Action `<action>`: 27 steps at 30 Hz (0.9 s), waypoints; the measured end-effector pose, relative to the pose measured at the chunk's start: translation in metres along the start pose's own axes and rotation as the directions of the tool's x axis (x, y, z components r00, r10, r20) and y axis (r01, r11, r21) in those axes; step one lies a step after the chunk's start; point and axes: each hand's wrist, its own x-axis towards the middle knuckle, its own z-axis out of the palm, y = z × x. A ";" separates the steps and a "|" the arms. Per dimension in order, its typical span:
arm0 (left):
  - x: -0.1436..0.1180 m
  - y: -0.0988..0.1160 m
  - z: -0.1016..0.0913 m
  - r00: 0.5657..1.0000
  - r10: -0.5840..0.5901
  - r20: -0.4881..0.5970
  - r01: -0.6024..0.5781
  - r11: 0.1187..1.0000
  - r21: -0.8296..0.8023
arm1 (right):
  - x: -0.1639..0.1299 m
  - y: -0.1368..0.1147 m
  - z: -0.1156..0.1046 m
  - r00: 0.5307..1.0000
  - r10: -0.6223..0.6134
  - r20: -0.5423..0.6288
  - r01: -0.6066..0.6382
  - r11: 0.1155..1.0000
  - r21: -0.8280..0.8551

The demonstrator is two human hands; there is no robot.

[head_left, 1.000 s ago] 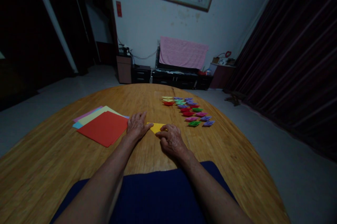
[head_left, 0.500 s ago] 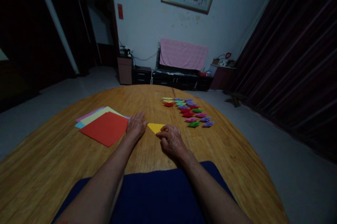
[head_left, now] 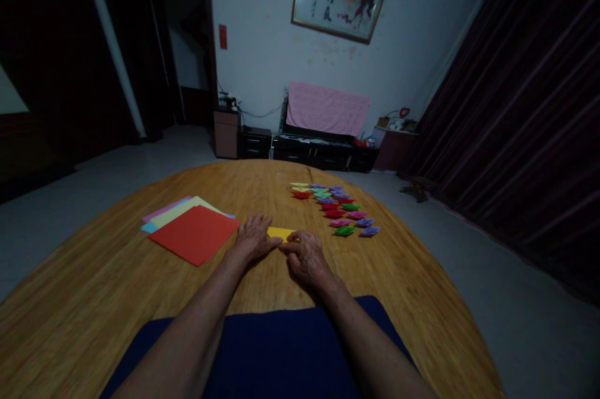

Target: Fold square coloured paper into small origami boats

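A small piece of folded yellow paper (head_left: 278, 233) lies on the wooden table in front of me, a short strip of it showing between my hands. My left hand (head_left: 254, 237) grips its left end, with the fingers over the far side and the thumb reaching along the near edge. At the right end, my right hand (head_left: 305, 254) has its fingers bent and pinches the paper near the thumb. Both thumbs almost meet at the near edge. The ends of the paper are hidden under my fingers.
To the left lies a fanned stack of coloured sheets with a red sheet (head_left: 194, 234) on top. Several small folded paper boats (head_left: 334, 214) stand in rows at the right. Dark blue cloth (head_left: 290, 349) is at the near edge of the round table (head_left: 412, 299).
My left hand has moved right, from beside the yellow paper onto its left end. The pointed left part of the paper no longer shows. My right hand stays at the right end.
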 end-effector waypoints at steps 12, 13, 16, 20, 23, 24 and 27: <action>0.003 -0.004 0.004 1.000 -0.019 -0.011 0.019 0.999 -0.026 | -0.004 -0.006 -0.005 0.999 -0.026 0.036 0.027 0.999 -0.037; 0.003 -0.006 0.004 1.000 -0.007 -0.014 0.007 1.000 -0.030 | -0.004 -0.005 -0.005 0.999 -0.019 0.036 0.020 0.999 -0.036; 0.004 -0.013 0.002 0.999 0.032 -0.022 -0.033 0.998 -0.048 | -0.003 -0.005 -0.005 1.000 0.000 0.022 0.001 1.000 -0.027; 0.008 -0.021 0.003 0.997 0.050 -0.054 -0.054 0.996 -0.069 | -0.003 -0.008 -0.006 1.000 0.007 0.014 -0.006 1.000 -0.020; 0.010 -0.022 0.006 0.996 0.044 -0.073 -0.050 0.995 -0.087 | -0.002 -0.012 -0.008 1.000 -0.003 0.004 0.003 1.000 -0.025; 0.011 -0.022 0.006 0.996 0.044 -0.075 -0.051 0.994 -0.092 | -0.001 -0.012 -0.009 1.000 -0.006 -0.010 0.006 1.000 -0.027; 0.011 -0.022 0.008 0.995 0.050 -0.090 -0.058 0.994 -0.095 | 0.002 -0.014 -0.011 0.999 0.025 -0.036 -0.026 0.998 -0.049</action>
